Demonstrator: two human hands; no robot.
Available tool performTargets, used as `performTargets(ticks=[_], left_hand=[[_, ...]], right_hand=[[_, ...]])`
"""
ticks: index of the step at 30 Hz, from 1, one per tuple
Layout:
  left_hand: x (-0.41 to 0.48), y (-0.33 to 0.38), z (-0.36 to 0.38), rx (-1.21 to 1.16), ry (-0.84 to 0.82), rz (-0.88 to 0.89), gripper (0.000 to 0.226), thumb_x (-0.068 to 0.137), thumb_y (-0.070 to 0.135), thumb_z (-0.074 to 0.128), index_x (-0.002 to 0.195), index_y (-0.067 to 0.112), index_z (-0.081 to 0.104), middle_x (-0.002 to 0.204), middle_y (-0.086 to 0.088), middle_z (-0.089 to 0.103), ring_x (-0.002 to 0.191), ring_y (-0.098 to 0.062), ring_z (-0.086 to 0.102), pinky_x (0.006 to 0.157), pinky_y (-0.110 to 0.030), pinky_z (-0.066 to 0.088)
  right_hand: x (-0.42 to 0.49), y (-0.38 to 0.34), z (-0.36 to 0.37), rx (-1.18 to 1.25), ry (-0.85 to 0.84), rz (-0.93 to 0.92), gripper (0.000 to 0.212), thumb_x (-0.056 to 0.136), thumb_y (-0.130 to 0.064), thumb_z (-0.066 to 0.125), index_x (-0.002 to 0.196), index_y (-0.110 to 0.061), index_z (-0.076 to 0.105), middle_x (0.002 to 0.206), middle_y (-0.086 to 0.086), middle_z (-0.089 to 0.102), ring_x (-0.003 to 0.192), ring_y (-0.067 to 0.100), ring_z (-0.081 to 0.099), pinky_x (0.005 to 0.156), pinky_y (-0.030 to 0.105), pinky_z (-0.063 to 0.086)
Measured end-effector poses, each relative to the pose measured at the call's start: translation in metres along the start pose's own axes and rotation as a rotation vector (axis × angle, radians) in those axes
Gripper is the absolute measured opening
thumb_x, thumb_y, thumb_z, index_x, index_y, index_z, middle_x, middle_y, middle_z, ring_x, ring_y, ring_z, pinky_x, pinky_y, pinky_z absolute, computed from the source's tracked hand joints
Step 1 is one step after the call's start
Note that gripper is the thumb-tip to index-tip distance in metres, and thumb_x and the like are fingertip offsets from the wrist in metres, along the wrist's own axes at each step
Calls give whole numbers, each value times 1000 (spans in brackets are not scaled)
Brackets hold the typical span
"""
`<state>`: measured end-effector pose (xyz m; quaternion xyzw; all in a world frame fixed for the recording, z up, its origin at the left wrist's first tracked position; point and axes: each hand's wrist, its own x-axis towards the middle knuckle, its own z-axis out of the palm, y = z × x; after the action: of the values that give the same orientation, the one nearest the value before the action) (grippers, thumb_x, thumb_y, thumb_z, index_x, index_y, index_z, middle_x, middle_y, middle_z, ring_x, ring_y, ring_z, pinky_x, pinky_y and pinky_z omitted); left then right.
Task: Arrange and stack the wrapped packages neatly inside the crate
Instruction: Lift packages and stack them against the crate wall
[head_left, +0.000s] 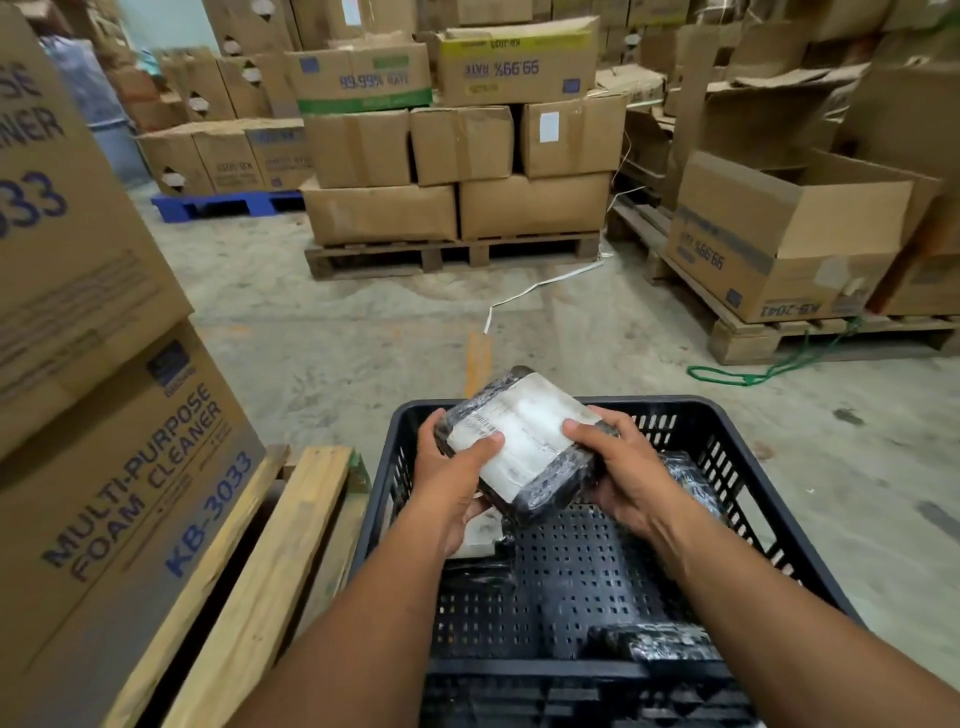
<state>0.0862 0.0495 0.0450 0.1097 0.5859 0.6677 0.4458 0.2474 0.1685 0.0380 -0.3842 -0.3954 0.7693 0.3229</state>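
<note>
A black-wrapped package with a white label (524, 441) is held tilted above the far half of the black perforated crate (774, 467). My left hand (457, 478) grips its left side and my right hand (623, 467) grips its right side. Inside the crate another wrapped package (485, 530) lies under my left hand, one black package (691, 483) leans by the right wall, and one (660, 642) lies at the near right.
Stacked "foam cleaner" cardboard boxes (119, 467) and a wooden pallet (270, 561) stand close on the left. Boxes on pallets (457, 208) fill the back, an open box (779, 234) sits at right. A white strap (540, 286) and green rope (753, 374) lie on the concrete floor.
</note>
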Motion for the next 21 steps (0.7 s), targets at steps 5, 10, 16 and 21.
performTargets(ticks=[5, 10, 16, 21], left_hand=[[-2, 16, -22, 62, -112, -46, 95, 86, 4, 79, 156, 50, 34, 137, -2, 69, 104, -30, 76, 86, -57, 62], [-12, -1, 0, 216, 3, 95, 88, 85, 22, 85, 158, 32, 37, 133, 4, 66, 107, -20, 72, 81, -37, 65], [-6, 8, -13, 199, -134, 14, 76, 80, 11, 87, 146, 32, 59, 121, -3, 77, 99, -26, 78, 88, -45, 63], [-8, -1, 4, 135, 107, 75, 70, 81, 24, 88, 142, 30, 54, 128, -1, 66, 99, -21, 71, 68, -38, 62]], right_hand=[[-9, -16, -5, -242, -159, 98, 70, 71, -4, 88, 129, -25, 56, 115, 27, 72, 74, 39, 78, 54, 43, 63], [-8, 7, 4, -120, -12, -60, 75, 84, 0, 79, 144, -31, 48, 120, 26, 73, 90, 42, 78, 68, 54, 65], [-4, 2, -9, -85, -55, 37, 65, 82, -5, 81, 140, -18, 55, 126, 17, 72, 92, 35, 78, 64, 43, 65], [3, 16, -5, 30, 108, -35, 46, 83, -9, 83, 122, -4, 59, 114, 21, 77, 98, 37, 77, 85, 59, 62]])
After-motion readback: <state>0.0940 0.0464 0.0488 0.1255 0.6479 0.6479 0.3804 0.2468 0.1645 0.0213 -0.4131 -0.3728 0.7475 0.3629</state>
